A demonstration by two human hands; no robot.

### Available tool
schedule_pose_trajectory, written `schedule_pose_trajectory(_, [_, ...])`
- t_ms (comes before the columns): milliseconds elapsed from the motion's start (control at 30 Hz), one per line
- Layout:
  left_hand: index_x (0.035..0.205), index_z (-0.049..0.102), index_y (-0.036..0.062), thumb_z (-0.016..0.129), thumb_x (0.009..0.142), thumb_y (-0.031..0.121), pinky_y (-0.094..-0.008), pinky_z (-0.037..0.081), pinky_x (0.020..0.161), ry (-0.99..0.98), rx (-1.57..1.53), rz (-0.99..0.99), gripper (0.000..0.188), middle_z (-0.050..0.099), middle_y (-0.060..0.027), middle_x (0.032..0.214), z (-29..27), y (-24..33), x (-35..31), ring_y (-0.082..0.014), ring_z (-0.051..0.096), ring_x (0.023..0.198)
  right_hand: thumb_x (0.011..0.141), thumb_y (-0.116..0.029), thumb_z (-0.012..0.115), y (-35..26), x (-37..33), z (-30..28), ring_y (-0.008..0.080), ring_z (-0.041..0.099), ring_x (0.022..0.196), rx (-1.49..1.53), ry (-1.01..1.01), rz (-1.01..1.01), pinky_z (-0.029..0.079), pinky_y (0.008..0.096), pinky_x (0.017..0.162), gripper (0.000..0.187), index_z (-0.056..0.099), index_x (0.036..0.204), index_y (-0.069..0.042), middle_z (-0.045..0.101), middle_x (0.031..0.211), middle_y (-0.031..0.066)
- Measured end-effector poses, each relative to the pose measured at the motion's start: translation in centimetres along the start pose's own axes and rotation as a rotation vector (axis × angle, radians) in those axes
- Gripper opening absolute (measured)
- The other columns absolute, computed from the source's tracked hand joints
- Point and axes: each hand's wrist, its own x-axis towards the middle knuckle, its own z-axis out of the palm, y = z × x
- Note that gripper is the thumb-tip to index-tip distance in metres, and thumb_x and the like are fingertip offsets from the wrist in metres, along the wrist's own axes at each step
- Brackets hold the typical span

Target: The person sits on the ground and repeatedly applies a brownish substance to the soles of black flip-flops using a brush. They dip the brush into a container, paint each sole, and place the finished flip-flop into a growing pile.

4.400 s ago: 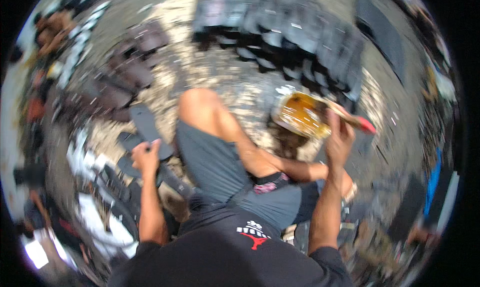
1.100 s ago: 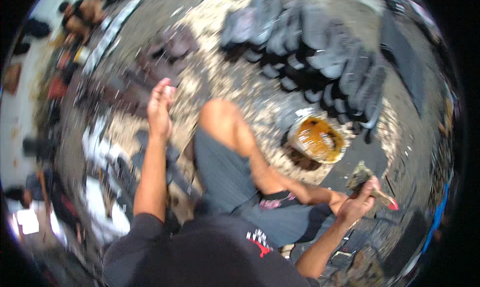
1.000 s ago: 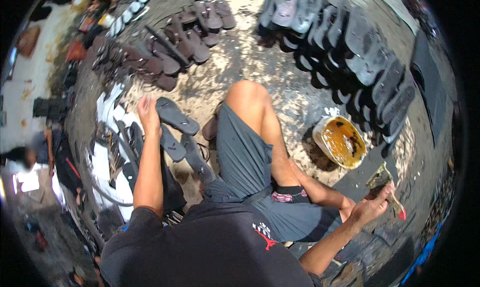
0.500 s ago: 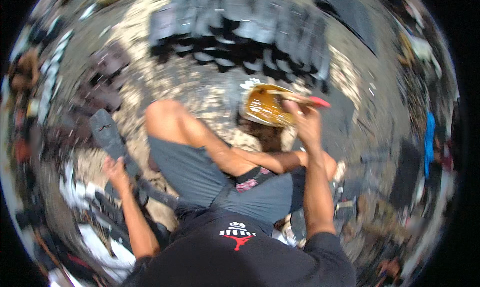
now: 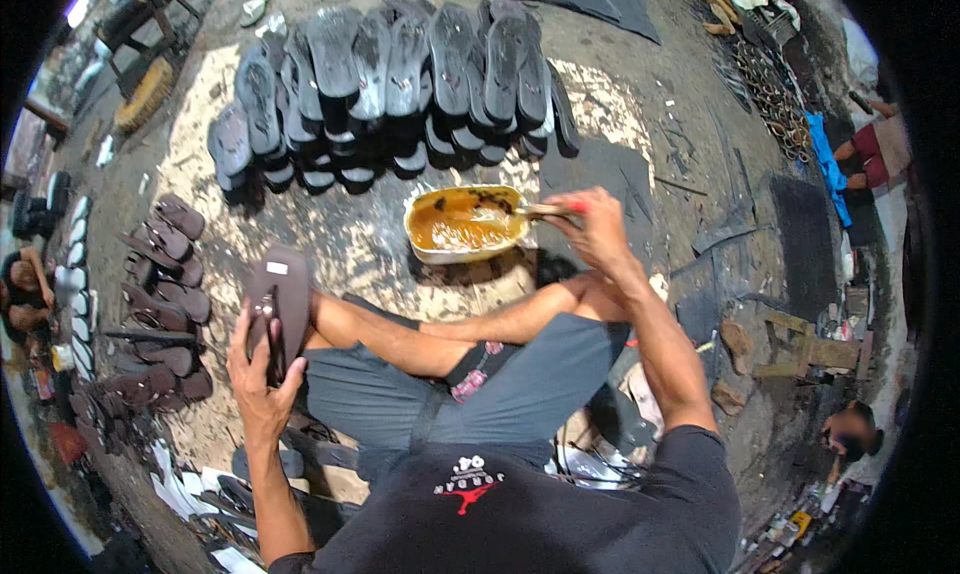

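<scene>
My left hand (image 5: 262, 379) grips a dark brown flip-flop (image 5: 290, 279), its fingers along the strap and its thumb at the near edge. The flip-flop is held up beside my left knee, with a small white label on its toe end. My right hand (image 5: 600, 229) is closed round a brush (image 5: 545, 210) with some red on its handle. The brush's tip reaches over the right rim of a pale tub (image 5: 413, 246) and touches the amber, glue-like liquid inside. A dark smear lies on the tub's far inner wall.
Rows of black soles (image 5: 365, 64) stand stacked beyond the tub. Brown flip-flops (image 5: 165, 254) lie piled at the left. A dark flat sheet (image 5: 600, 174) lies right of the tub, with stones (image 5: 735, 349) and a wooden frame (image 5: 800, 349) farther right. Other people sit at the edges.
The view has shifted and sharpened. My left hand, earlier open-fingered beside a dark grey sole, now grips the brown flip-flop. My right hand still holds the brush, now at the tub's right rim.
</scene>
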Motion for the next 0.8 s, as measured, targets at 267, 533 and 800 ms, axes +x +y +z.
schedule_pose_trajectory(267, [0.159, 0.034, 0.0085, 0.058, 0.103, 0.042, -0.0328, 0.049, 0.102, -0.006, -1.531, -0.248, 0.070, 0.056, -0.0095, 0.142, 5.7, 5.4, 7.3, -0.0194, 0.059, 0.120, 0.101, -0.028, 0.069, -9.6, 1.5, -3.6, 0.0088, 0.064, 0.090, 1.198, 0.542, 0.306, 0.053, 0.0274, 0.082, 0.027, 0.066, 0.112, -0.004, 0.070, 0.101, 0.0021])
schedule_pose_trajectory(533, [0.152, 0.045, 0.0165, 0.037, 0.111, 0.039, -0.0434, 0.050, 0.106, -0.226, -2.290, -0.133, 0.048, 0.056, -0.0107, 0.143, 9.9, 11.5, 7.4, -0.0253, 0.062, 0.120, 0.091, -0.001, 0.073, -22.2, -3.6, 3.1, 0.0198, 0.067, 0.105, 1.341, 0.225, -0.202, 0.049, 0.0348, 0.101, 0.025, 0.067, 0.115, 0.000, 0.071, 0.109, 0.0092])
schedule_pose_trajectory(800, [0.163, 0.023, 0.0258, 0.042, 0.108, 0.044, -0.0520, 0.058, 0.091, -0.258, -2.056, -0.089, 0.061, 0.044, -0.0141, 0.155, 10.0, 10.8, 4.4, -0.0395, 0.057, 0.127, 0.100, -0.018, 0.066, -14.9, 5.0, -2.2, 0.0119, 0.064, 0.098, 1.147, 0.341, 0.150, 0.051, 0.0302, 0.089, 0.020, 0.067, 0.111, -0.001, 0.070, 0.107, 0.0066])
